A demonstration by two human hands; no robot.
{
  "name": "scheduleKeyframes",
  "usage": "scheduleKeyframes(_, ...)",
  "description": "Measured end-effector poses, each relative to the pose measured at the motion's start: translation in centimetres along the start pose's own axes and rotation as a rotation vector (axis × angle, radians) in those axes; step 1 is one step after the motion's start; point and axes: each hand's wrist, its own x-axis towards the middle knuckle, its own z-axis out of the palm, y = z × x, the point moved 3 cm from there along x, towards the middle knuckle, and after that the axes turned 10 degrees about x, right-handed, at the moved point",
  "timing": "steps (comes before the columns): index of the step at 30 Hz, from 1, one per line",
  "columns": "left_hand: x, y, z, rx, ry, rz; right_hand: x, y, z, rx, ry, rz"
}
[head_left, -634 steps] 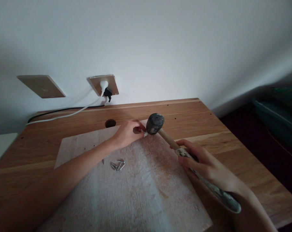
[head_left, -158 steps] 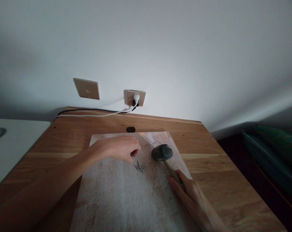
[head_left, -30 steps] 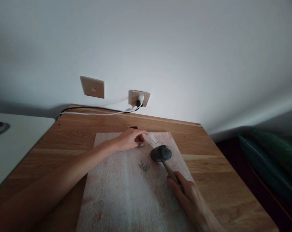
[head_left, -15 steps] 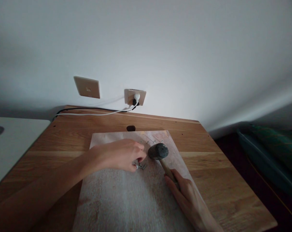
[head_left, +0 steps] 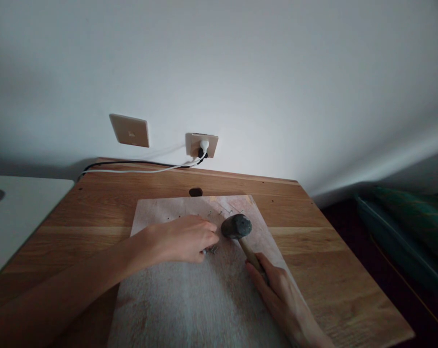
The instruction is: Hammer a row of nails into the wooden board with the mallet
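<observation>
A pale worn wooden board [head_left: 190, 299] lies on a wooden table [head_left: 331, 251]. My left hand [head_left: 184, 239] rests on the board with its fingers curled over a small pile of nails [head_left: 213, 250]; whether a nail is pinched is hidden. My right hand [head_left: 276, 295] grips the wooden handle of a mallet [head_left: 236, 227], whose dark head rests on the board just right of my left fingertips. A row of nails [head_left: 222, 212] stands driven into the board near its far edge.
A round cable hole [head_left: 195, 192] is in the table behind the board. White and black cables [head_left: 139, 167] run along the back edge to a wall socket [head_left: 201, 145]. A white surface [head_left: 19, 208] adjoins on the left. Dark green fabric [head_left: 410, 217] lies right.
My left hand came back from the row of nails at the board's far edge to the loose pile and now covers it. The mallet head shifted slightly left.
</observation>
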Motion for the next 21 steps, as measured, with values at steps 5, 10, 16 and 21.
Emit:
scheduleKeyframes(5, -0.1, -0.1, 0.2, 0.007, 0.036, 0.008, -0.1, 1.0, 0.3, 0.041, -0.038, 0.036)
scheduleKeyframes(10, -0.1, -0.1, 0.2, 0.023, 0.039, 0.006, -0.1, 0.2, 0.2, 0.036, -0.044, 0.044)
scheduleKeyframes(16, -0.1, 0.0, 0.0, 0.053, 0.069, 0.022, -0.2, -0.2, 0.1, 0.042, -0.014, 0.036)
scheduleKeyframes(21, -0.1, 0.0, 0.2, 0.065, 0.055, 0.023, -0.5, 0.8, 0.3, 0.040, 0.038, 0.052)
